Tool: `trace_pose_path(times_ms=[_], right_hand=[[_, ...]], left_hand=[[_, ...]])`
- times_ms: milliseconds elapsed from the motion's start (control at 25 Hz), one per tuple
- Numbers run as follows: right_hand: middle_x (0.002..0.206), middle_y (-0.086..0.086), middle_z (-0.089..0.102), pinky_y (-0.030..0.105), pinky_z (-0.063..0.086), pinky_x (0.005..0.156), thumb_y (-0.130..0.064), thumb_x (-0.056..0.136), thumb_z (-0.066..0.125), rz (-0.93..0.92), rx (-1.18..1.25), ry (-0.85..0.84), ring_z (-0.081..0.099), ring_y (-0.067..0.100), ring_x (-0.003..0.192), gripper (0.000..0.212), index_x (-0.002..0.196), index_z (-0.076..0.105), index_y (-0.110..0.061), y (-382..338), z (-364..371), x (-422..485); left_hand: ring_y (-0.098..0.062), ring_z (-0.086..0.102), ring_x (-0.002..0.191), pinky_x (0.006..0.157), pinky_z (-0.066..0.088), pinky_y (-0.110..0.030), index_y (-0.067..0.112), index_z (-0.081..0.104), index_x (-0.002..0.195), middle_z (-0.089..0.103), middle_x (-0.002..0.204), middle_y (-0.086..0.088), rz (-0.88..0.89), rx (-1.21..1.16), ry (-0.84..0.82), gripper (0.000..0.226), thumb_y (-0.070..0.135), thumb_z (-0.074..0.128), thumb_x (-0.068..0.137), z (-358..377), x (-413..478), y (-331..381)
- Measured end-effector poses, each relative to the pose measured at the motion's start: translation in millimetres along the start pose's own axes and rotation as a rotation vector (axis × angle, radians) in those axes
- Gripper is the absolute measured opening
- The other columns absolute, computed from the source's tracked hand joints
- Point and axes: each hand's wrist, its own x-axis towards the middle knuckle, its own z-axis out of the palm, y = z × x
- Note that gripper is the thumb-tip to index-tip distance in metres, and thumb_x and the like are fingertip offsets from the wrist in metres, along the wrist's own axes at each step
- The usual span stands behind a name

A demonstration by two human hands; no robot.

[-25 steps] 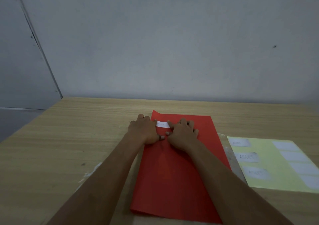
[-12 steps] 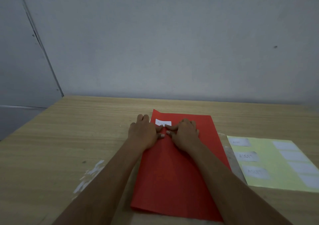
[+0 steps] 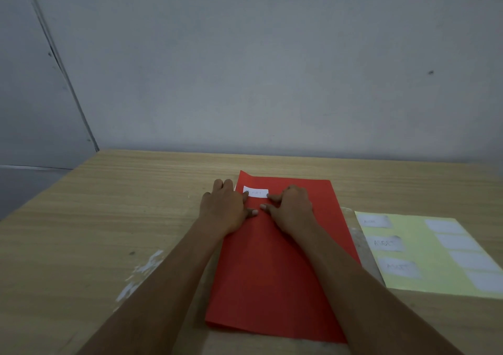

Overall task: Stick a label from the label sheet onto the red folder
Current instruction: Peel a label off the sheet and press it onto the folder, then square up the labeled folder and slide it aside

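Observation:
The red folder [image 3: 275, 267] lies flat on the wooden table in front of me. A small white label [image 3: 256, 192] with faint writing sits near the folder's far left corner. My left hand [image 3: 223, 208] rests palm down at the folder's left edge, a fingertip touching the label's left end. My right hand [image 3: 291, 207] lies flat on the folder, its index fingertip at the label's right end. Both thumbs point toward each other below the label. The pale yellow label sheet [image 3: 424, 254] with several white labels lies to the right.
The wooden table [image 3: 109, 218] runs back to a grey wall. White scuffed patches [image 3: 141, 275] mark the tabletop left of my left forearm. A clear plastic strip [image 3: 359, 243] shows between the folder and the label sheet.
My hands have slid apart off the label, so it now shows whole between my fingertips. The folder and the label sheet have stayed in place.

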Motion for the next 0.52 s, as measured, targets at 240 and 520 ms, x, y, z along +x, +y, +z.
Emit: trace_pose_path(times_ms=[240, 520], right_hand=[[0.116, 0.009, 0.065, 0.032, 0.043, 0.096, -0.036, 0.085, 0.071, -0.079, 0.111, 0.003, 0.057, 0.025, 0.114, 0.039, 0.121, 0.071, -0.020, 5, -13, -13], [0.103, 0.007, 0.065, 0.035, 0.048, 0.086, -0.043, 0.080, 0.073, 0.068, -0.011, 0.201, 0.059, 0.026, 0.104, 0.029, 0.097, 0.073, -0.019, 22, -38, -52]], left_hand=[[-0.026, 0.047, 0.117, 0.091, 0.047, -0.042, 0.041, 0.044, 0.142, 0.045, 0.124, -0.005, -0.077, -0.205, 0.022, 0.064, 0.070, 0.046, 0.085, 3, -8, -4], [-0.029, 0.060, 0.103, 0.086, 0.049, -0.036, 0.023, 0.055, 0.135, 0.055, 0.110, -0.011, -0.162, -0.516, 0.198, 0.050, 0.050, 0.049, 0.093, -3, -44, -5]])
